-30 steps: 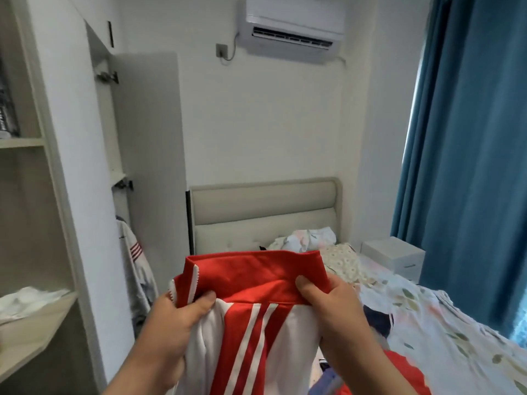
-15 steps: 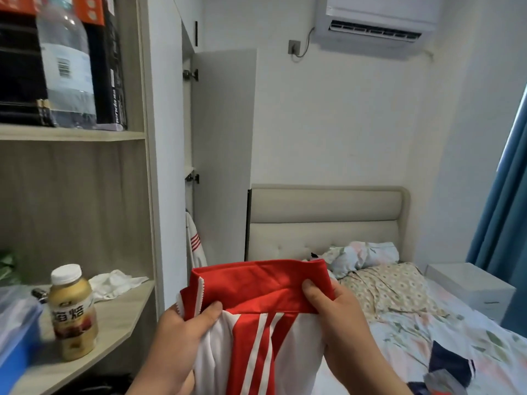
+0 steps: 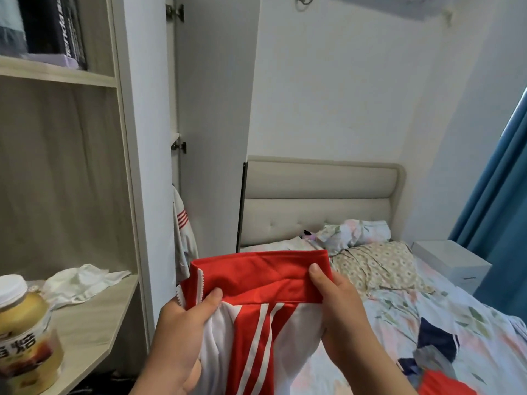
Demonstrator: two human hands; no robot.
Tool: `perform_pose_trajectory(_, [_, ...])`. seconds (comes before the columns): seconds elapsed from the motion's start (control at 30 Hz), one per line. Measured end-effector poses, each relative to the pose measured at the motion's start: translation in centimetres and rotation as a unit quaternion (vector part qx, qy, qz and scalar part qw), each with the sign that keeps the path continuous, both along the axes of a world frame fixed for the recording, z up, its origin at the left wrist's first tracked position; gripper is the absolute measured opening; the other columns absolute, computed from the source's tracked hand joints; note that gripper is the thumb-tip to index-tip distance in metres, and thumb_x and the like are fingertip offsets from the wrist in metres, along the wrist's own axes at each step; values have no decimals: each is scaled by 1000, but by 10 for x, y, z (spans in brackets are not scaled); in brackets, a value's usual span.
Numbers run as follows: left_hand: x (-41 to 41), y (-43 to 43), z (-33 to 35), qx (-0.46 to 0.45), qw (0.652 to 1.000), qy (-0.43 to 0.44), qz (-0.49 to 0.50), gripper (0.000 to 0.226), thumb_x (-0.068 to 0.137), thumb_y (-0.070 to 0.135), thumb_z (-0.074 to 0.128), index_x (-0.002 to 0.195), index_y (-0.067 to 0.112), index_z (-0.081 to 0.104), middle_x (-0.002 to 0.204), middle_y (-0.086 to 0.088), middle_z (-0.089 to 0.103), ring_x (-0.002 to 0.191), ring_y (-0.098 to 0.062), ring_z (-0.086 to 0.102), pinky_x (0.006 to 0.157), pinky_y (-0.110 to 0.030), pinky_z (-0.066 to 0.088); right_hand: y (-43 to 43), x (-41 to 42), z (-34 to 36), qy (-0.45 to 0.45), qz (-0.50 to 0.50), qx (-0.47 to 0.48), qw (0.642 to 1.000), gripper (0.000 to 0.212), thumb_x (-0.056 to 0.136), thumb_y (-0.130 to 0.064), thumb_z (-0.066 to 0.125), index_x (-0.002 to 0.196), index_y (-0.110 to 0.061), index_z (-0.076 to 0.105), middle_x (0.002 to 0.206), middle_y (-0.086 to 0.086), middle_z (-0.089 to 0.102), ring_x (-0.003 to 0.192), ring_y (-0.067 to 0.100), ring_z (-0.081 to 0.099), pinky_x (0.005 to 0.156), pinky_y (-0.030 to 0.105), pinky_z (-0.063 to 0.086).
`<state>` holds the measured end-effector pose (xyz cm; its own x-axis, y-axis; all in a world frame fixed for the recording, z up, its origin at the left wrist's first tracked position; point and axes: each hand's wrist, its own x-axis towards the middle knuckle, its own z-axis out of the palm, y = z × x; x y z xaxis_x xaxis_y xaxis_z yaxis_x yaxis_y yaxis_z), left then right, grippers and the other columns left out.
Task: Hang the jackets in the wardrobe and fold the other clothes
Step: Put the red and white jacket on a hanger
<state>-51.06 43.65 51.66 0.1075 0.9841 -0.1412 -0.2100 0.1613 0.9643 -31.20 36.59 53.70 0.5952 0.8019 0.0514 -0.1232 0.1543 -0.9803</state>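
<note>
the red and white jacket (image 3: 256, 317) is held up in the air in front of the person, between the shelf unit and the left edge of the bed (image 3: 399, 315). its red collar (image 3: 256, 277) sits on top, with red and white stripes running down the white body below. the left hand (image 3: 179, 337) grips the collar's left end beside the zip teeth, thumb on the front and the other digits curled behind. the right hand (image 3: 342, 315) pinches the collar's right end, thumb pressed on the red cloth, the rest wrapped behind it.

just behind the jacket the wardrobe door (image 3: 216, 124) stands open, and a white garment with red stripes (image 3: 184, 238) hangs in the opening. to the left, on the pale wooden surface (image 3: 94, 332), a capped drink bottle (image 3: 25, 337) stands at the near edge and a crumpled white cloth (image 3: 82, 283) lies towards the back right corner. on the bed, a navy garment (image 3: 436, 340) and a red piece (image 3: 445, 384) lie near the near edge, and pillows (image 3: 373, 263) rest against the headboard (image 3: 319, 201).
</note>
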Motion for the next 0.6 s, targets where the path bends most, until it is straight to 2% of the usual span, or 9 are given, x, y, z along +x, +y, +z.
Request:
perform_pose_trajectory(0.1, [10, 29, -10, -21, 1000, -17, 6, 25, 80, 24, 80, 97, 7, 72, 89, -11, 77, 91, -32, 72, 96, -52, 50, 29, 9, -8, -6, 8, -10, 1000, 18, 95, -25, 62, 87, -17, 77, 93, 17, 76, 91, 34, 73, 91, 52, 55])
perform_pose_trajectory(0.2, [19, 52, -13, -34, 999, -16, 6, 54, 67, 38, 87, 108, 9, 68, 99, -12, 75, 97, -35, 70, 96, -54, 50, 56, 18, -18, -6, 18, -16, 1000, 18, 94, -23, 64, 85, -15, 77, 93, 17, 76, 92, 36, 72, 93, 55, 54])
perform_pose_trajectory(0.27, [33, 72, -14, -39, 999, -6, 27, 53, 64, 45, 83, 105, 15, 66, 97, -8, 75, 94, -33, 70, 93, -53, 52, 82, 30, -26, -1, 29, -17, 999, 18, 94, -23, 64, 84, -16, 77, 92, 16, 76, 92, 35, 72, 92, 54, 54])
perform_pose_trajectory(0.33, [49, 94, -16, -39, 998, 8, 55, 45, 63, 51, 76, 95, 23, 62, 93, -4, 73, 88, -27, 69, 83, -45, 56, 111, 46, -37, 5, 42, -23, 999, 18, 94, -25, 64, 85, -18, 77, 92, 14, 76, 92, 33, 73, 91, 51, 56])
perform_pose_trajectory(0.4, [63, 116, -16, -45, 996, 25, 69, 46, 60, 55, 72, 92, 25, 58, 93, -2, 70, 86, -25, 67, 75, -38, 56, 139, 59, -45, 16, 63, -27, 998, 17, 94, -26, 64, 86, -21, 78, 92, 12, 77, 90, 30, 74, 88, 46, 57])
perform_pose_trajectory(0.53, [88, 161, -21, -49, 994, 38, 87, 51, 61, 56, 70, 98, 22, 63, 96, -5, 73, 90, -29, 70, 81, -41, 57, 193, 85, -54, 19, 94, -29, 995, 18, 95, -27, 61, 88, -23, 78, 92, 11, 77, 89, 27, 74, 79, 37, 56])
perform_pose_trajectory(0.6, [99, 182, -23, -49, 994, 38, 94, 55, 67, 56, 70, 108, 20, 64, 101, -6, 74, 93, -31, 70, 87, -48, 56, 216, 97, -55, 22, 103, -34, 994, 18, 95, -27, 61, 89, -24, 78, 93, 10, 77, 89, 26, 74, 79, 36, 56])
